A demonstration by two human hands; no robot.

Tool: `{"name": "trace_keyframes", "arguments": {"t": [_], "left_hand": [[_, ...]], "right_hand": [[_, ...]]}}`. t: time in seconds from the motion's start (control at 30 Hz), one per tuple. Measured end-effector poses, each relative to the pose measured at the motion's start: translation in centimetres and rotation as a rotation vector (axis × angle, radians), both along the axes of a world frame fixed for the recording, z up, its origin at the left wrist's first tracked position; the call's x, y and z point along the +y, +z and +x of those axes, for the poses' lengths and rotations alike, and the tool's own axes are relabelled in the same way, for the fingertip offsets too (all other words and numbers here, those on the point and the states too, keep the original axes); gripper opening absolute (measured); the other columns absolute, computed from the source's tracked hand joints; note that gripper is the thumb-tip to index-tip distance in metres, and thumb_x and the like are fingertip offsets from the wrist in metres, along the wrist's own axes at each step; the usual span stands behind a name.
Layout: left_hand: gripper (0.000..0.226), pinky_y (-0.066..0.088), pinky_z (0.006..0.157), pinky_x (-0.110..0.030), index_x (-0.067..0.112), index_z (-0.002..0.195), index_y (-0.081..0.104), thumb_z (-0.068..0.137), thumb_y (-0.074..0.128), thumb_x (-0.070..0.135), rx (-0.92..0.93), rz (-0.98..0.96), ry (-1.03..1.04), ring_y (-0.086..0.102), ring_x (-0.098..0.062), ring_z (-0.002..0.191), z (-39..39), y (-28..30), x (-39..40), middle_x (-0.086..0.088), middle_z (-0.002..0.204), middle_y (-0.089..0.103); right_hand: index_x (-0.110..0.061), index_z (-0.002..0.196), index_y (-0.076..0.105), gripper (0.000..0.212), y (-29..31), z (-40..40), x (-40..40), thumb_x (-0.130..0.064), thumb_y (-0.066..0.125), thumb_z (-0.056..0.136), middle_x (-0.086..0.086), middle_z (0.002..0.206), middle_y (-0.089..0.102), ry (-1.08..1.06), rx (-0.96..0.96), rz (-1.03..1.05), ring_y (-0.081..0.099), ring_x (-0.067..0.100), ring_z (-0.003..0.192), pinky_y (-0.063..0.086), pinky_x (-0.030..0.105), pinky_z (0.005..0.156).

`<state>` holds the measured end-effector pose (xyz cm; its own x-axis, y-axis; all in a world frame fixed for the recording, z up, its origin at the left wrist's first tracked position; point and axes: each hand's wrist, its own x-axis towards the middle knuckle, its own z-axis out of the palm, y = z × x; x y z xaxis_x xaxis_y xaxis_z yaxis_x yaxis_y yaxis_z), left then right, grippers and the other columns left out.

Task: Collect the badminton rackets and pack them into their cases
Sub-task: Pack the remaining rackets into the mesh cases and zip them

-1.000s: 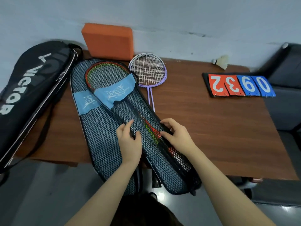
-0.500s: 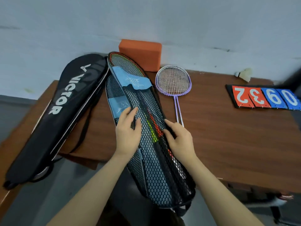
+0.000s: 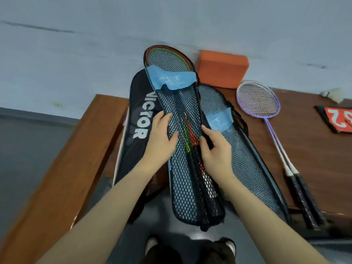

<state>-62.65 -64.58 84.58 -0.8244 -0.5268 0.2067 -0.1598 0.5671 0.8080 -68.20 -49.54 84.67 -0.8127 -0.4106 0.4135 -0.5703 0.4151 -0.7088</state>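
Both hands, left hand [image 3: 162, 136] and right hand [image 3: 215, 147], have fingers clamped on the floppy, light mesh case [image 3: 182, 168]; grip it along the stiff racket shafts inside

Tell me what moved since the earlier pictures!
The mesh racket case half holding the red racket swung up and over toward the black VICTOR racket bag, uncovering the other mesh half on the brown wooden table. The left hand and right hand still grip its edges. The purple rackets and orange foam block stayed put.
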Motion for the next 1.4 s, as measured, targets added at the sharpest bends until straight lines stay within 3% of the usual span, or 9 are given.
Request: {"name": "trace_keyframes", "arguments": {"t": [0.07, 0.2, 0.33, 0.53, 0.7, 0.87, 1.1, 1.23, 1.4], "left_hand": [[0.056, 0.027, 0.111, -0.025, 0.015, 0.141, 0.032, 0.090, 0.054, 0.012, -0.079, 0.048, -0.021, 0.020, -0.014, 0.138, 0.8, -0.8, -2.5, -0.005, 0.150, 0.021], [0.058, 0.004, 0.097, 0.000, 0.008, 0.142, 0.029, 0.090, 0.053, 0.005, -0.182, 0.006, -0.044, 0.020, -0.016, 0.138, 1.5, -2.6, -6.6, -0.007, 0.151, 0.022], [0.055, 0.016, 0.102, -0.013, 0.007, 0.140, 0.033, 0.089, 0.052, 0.003, -0.296, -0.008, -0.047, 0.026, -0.018, 0.136, 1.9, -3.9, -10.1, -0.005, 0.149, 0.024], [0.052, 0.023, 0.082, -0.002, 0.013, 0.136, 0.040, 0.087, 0.053, 0.002, -0.364, -0.040, -0.183, 0.036, -0.015, 0.128, 1.4, -4.0, -12.9, -0.001, 0.148, 0.023], [0.051, 0.019, 0.104, -0.014, 0.013, 0.134, 0.043, 0.086, 0.053, 0.000, -0.239, -0.004, -0.108, 0.030, -0.013, 0.133, 1.6, -4.1, -13.0, -0.002, 0.144, 0.032], [0.051, 0.014, 0.085, 0.011, 0.009, 0.134, 0.042, 0.086, 0.054, 0.002, -0.167, -0.010, -0.082, 0.036, -0.005, 0.118, 1.2, -3.6, -12.9, -0.005, 0.137, 0.037], [0.052, 0.016, 0.084, 0.000, 0.006, 0.137, 0.038, 0.087, 0.054, 0.006, -0.271, 0.046, 0.085, 0.041, -0.010, 0.109, 3.3, -5.8, -13.4, -0.011, 0.132, 0.039], [0.051, 0.021, 0.080, -0.004, 0.005, 0.138, 0.036, 0.091, 0.054, 0.012, -0.336, 0.108, 0.111, 0.042, -0.011, 0.096, 4.9, -7.5, -13.3, -0.015, 0.128, 0.038], [0.047, 0.027, 0.083, -0.008, 0.007, 0.138, 0.038, 0.094, 0.050, 0.020, -0.349, 0.100, 0.131, 0.043, -0.010, 0.100, 6.5, -9.7, -11.9, -0.009, 0.126, 0.041]], "right_hand": [[-0.005, 0.119, 0.060, 0.030, -0.4, 0.8, -2.6, -0.009, 0.057, 0.090, 0.007, 0.106, 0.066, -0.027, -0.040, 0.002, 0.062, 0.020, 0.099, 0.047, 0.028, 0.086], [-0.010, 0.126, 0.054, 0.034, -1.8, 2.3, -6.5, -0.013, 0.053, 0.092, 0.004, 0.118, 0.062, -0.015, -0.146, 0.078, 0.056, 0.018, 0.110, 0.043, 0.029, 0.094], [-0.014, 0.135, 0.045, 0.043, -3.4, 3.1, -9.2, -0.016, 0.051, 0.093, 0.001, 0.131, 0.055, 0.090, -0.243, 0.169, 0.050, 0.015, 0.118, 0.041, 0.029, 0.099], [-0.022, 0.130, 0.049, 0.044, -3.6, 0.4, -11.3, -0.022, 0.061, 0.088, -0.008, 0.105, 0.056, 0.087, -0.484, 0.097, 0.053, 0.007, 0.092, 0.043, 0.022, 0.083], [-0.013, 0.125, 0.054, 0.034, -3.2, -0.6, -12.7, -0.013, 0.053, 0.091, 0.001, 0.104, 0.055, 0.057, -0.313, 0.111, 0.046, 0.000, 0.081, 0.031, 0.003, 0.073], [-0.006, 0.124, 0.053, 0.030, -3.0, 0.0, -12.3, -0.010, 0.048, 0.094, 0.002, 0.102, 0.051, -0.002, -0.198, 0.015, 0.040, -0.007, 0.086, 0.028, -0.004, 0.077], [-0.006, 0.128, 0.048, 0.034, -5.2, 1.8, -12.4, -0.009, 0.047, 0.094, 0.009, 0.116, 0.050, 0.075, -0.310, 0.158, 0.049, 0.011, 0.100, 0.029, 0.008, 0.080], [-0.012, 0.129, 0.046, 0.033, -7.4, 2.3, -11.8, -0.020, 0.043, 0.097, 0.011, 0.117, 0.048, -0.028, -0.280, 0.423, 0.056, 0.032, 0.087, 0.045, 0.038, 0.073], [-0.017, 0.129, 0.047, 0.033, -9.2, 1.9, -11.3, -0.026, 0.042, 0.097, 0.012, 0.112, 0.052, -0.003, -0.298, 0.543, 0.053, 0.035, 0.099, 0.041, 0.044, 0.083]]}}
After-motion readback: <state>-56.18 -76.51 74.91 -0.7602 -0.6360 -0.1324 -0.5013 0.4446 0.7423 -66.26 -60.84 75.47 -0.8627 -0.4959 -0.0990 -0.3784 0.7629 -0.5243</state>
